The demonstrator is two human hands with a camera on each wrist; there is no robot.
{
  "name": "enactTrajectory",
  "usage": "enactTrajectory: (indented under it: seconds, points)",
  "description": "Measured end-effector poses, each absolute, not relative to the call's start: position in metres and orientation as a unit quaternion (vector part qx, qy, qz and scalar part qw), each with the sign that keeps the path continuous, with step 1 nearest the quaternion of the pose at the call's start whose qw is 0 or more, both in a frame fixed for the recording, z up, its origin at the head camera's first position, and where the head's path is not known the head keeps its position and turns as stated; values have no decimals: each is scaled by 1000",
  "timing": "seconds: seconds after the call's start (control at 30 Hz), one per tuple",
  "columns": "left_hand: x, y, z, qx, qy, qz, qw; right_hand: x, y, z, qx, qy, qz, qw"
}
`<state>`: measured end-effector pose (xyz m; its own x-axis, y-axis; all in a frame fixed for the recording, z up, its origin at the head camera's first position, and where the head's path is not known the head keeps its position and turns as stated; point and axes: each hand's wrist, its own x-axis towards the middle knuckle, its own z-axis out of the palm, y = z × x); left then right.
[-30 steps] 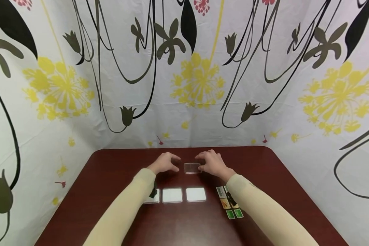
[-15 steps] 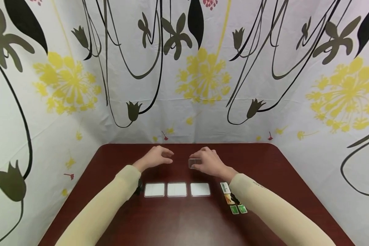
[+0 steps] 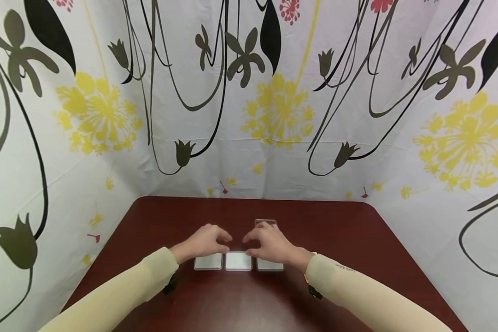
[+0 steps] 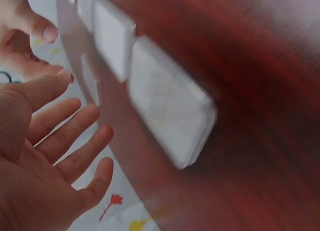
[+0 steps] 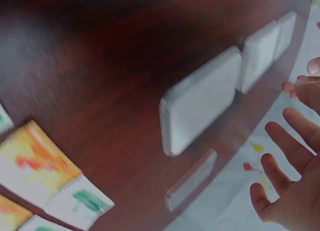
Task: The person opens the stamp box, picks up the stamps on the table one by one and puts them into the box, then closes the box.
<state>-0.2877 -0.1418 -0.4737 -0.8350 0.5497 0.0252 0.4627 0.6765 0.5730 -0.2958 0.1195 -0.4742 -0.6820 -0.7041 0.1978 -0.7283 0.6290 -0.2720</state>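
Observation:
Three flat clear plastic cases with white faces lie in a row: the left case (image 3: 208, 263), the middle case (image 3: 238, 262) and the right case (image 3: 269, 266). A fourth, clear case (image 3: 265, 222) lies behind my right hand, which hides most of it in the head view. My left hand (image 3: 203, 240) hovers over the far edge of the left case, its fingers relaxed and spread, palm facing inward. Opposite it, my right hand (image 3: 269, 243) is held above the right case with loosely bent fingers. Neither hand holds anything; the wrist views show the fingers apart.
Stamp-like paper pieces (image 5: 42, 156) with perforated edges and orange and green pictures lie to the right; my right sleeve (image 3: 356, 290) hides them in the head view. A flowered curtain (image 3: 249, 175) hangs around the dark red table (image 3: 182, 212).
Both hands have come back nearer, from the far part of the table to over the row. The right hand has left the fourth case, which stays behind it.

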Motion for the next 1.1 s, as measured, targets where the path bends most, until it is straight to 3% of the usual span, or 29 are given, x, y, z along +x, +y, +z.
enactTrajectory:
  seconds: [0.57, 1.1]
  points:
    - [-263, -132, -502, 282, 939, 195, 34, -283, 122, -508, 389, -905, 171, 21]
    - [-265, -130, -506, 296, 936, 186, 35, -283, 119, -516, 418, -896, 129, 67]
